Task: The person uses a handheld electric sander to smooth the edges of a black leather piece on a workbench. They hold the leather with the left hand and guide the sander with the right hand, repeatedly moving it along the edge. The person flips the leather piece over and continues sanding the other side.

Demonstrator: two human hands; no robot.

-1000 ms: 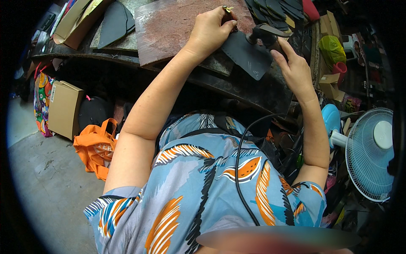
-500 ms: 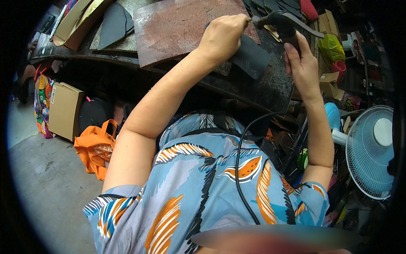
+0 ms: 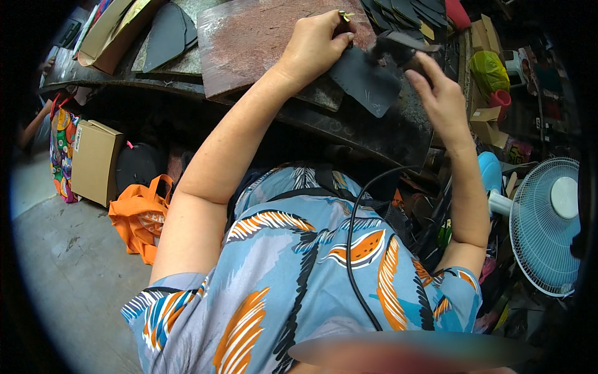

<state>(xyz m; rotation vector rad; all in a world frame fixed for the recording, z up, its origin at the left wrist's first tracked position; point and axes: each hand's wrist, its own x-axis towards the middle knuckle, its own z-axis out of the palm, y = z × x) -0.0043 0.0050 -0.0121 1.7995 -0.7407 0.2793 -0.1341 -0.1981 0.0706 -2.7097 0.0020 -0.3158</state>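
My left hand (image 3: 317, 47) is over the reddish-brown board (image 3: 249, 37), its thumb and fingers closed on a small dark tool with a brass-coloured end (image 3: 344, 22). Most of that tool is hidden by the fingers. My right hand (image 3: 441, 96) is at the right of the bench, thumb and forefinger at the dark handle of a hammer (image 3: 402, 47), which is smeared by motion. Between the hands, a black sheet piece (image 3: 367, 84) with small white marks lies at the bench's near side, below the hammer head.
Black cut pieces are stacked at the back (image 3: 405, 12) and at the left (image 3: 168, 37), beside an open cardboard box (image 3: 115, 31). A white fan (image 3: 548, 218) stands to the right. An orange bag (image 3: 140, 218) and a carton (image 3: 96, 162) sit below the bench.
My left hand has moved left and up with the small tool, away from the hammer head. The hammer has dropped lower, my right hand moving slightly down. More of the black sheet shows.
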